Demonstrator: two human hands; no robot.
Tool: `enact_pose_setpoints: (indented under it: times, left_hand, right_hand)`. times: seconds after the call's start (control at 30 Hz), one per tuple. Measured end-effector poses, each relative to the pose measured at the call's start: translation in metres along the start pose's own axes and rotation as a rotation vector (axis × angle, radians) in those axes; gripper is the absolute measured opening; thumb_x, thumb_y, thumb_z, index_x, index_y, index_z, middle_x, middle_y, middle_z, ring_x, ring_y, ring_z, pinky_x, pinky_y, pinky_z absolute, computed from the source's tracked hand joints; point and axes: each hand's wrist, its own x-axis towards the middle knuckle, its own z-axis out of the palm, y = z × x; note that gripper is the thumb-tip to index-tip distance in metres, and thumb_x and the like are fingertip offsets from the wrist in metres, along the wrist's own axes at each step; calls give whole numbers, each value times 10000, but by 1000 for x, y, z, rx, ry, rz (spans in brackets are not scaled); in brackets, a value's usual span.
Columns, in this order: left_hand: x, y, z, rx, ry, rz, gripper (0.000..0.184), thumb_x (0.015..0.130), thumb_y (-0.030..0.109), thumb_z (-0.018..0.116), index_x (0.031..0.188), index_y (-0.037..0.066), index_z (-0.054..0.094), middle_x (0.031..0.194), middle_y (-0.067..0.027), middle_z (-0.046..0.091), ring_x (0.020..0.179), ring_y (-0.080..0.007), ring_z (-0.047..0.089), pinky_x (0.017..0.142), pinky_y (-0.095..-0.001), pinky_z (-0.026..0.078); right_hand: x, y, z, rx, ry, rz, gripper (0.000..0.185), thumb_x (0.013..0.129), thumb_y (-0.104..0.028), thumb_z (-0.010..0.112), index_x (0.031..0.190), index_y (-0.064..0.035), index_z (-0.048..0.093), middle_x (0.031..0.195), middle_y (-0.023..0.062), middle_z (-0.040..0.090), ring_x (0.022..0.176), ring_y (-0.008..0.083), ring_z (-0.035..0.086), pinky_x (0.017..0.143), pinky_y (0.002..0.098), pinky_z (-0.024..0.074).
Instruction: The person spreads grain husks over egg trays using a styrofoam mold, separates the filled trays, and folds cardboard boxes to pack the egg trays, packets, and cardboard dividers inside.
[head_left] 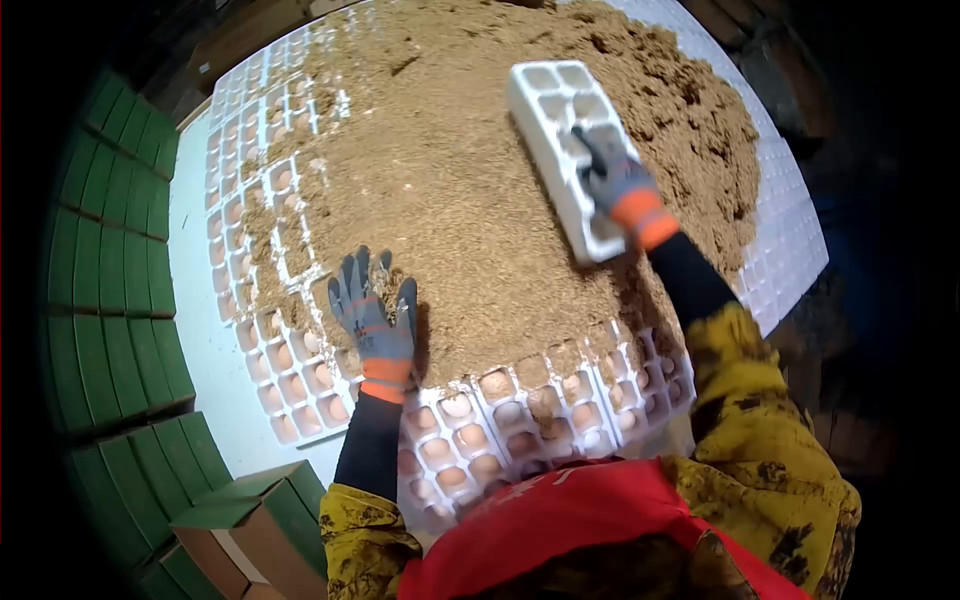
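My right hand (615, 185), in a grey glove with an orange cuff, grips a white foam egg tray (545, 150) by its lower right part. The tray is tilted over the loose brown bran-like material (460, 190), and no eggs show in the cells I can see. My left hand (375, 310), gloved alike, has its fingers spread at the left side of this material, with a little of it by the thumb. Close below are white trays (480, 408) with eggs (470, 436) in their cells, partly covered by the brown material.
More egg trays (215, 250) line the left side of the pale table (200, 330). White trays (785, 230) lie along the right edge. Green boxes (100, 260) are stacked at the left, and an open cardboard box (250, 530) stands at lower left.
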Motion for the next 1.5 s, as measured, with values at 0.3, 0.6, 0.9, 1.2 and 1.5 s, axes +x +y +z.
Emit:
enact_pose_setpoints:
  times: [0.3, 0.6, 0.9, 1.2, 1.5]
  left_hand:
    - [-8, 15, 47, 316, -293, -37, 544, 911, 360, 508, 1396, 129, 422, 1464, -137, 361, 1370, -331, 277, 1135, -474, 130]
    - [-4, 70, 56, 223, -306, 130, 668, 865, 342, 588, 1437, 96, 344, 1502, -168, 282, 1393, -352, 225, 1135, -488, 96]
    - [-10, 112, 95, 403, -327, 102, 716, 905, 454, 501, 1450, 45, 282, 1476, -223, 292, 1382, -367, 233, 1134, -483, 121]
    - [-15, 79, 101, 256, -330, 83, 608, 944, 416, 435, 1392, 9, 387, 1454, -203, 352, 1360, -363, 287, 1126, -477, 137]
    - [3, 214, 149, 273, -190, 149, 623, 904, 375, 538, 1417, 65, 369, 1454, -208, 346, 1352, -389, 282, 1122, -496, 140]
  right_hand:
    - [-47, -25, 21, 194, -333, -124, 470, 769, -194, 563, 1236, -137, 580, 958, 187, 670, 833, 324, 653, 759, 409, 514]
    - [-98, 167, -58, 361, 188, 465, 520, 846, -186, 539, 1361, -222, 476, 1115, 172, 602, 930, 321, 620, 809, 371, 507]
    - [-36, 178, -33, 499, 85, 82, 709, 730, -262, 684, 1388, -177, 435, 1283, 193, 543, 1144, 357, 541, 980, 386, 424]
    - [-174, 140, -76, 131, -208, 195, 522, 843, -316, 479, 1356, -222, 453, 803, 182, 646, 759, 353, 628, 720, 461, 497]
    - [-25, 381, -91, 85, 67, 417, 596, 825, -248, 494, 1412, -247, 389, 1265, 227, 538, 1060, 364, 591, 913, 421, 467]
